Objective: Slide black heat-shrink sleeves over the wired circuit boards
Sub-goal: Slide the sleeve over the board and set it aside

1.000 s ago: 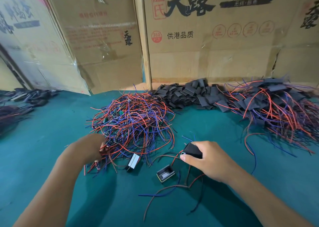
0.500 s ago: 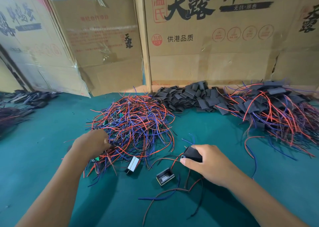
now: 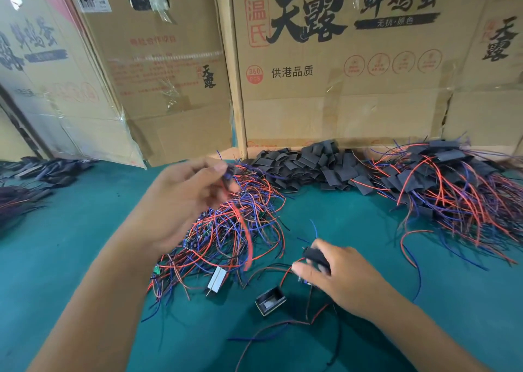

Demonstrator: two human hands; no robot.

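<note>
Left hand (image 3: 184,199), raised at 10 o'clock above the pile of wired boards (image 3: 226,238): fingers pinch one board by its red and blue wires, blurred. Right hand (image 3: 336,275), low at 4 o'clock on the green table (image 3: 368,218): pinches a black sleeve (image 3: 315,255). Spare sleeves (image 3: 311,167) heaped at 12 o'clock; sleeved boards (image 3: 452,184) at 2 o'clock. Risks: trailing wires look tangled in the pile and may drag neighbours up; the sleeve mouth, if squeezed flat, may catch the board's corners.
</note>
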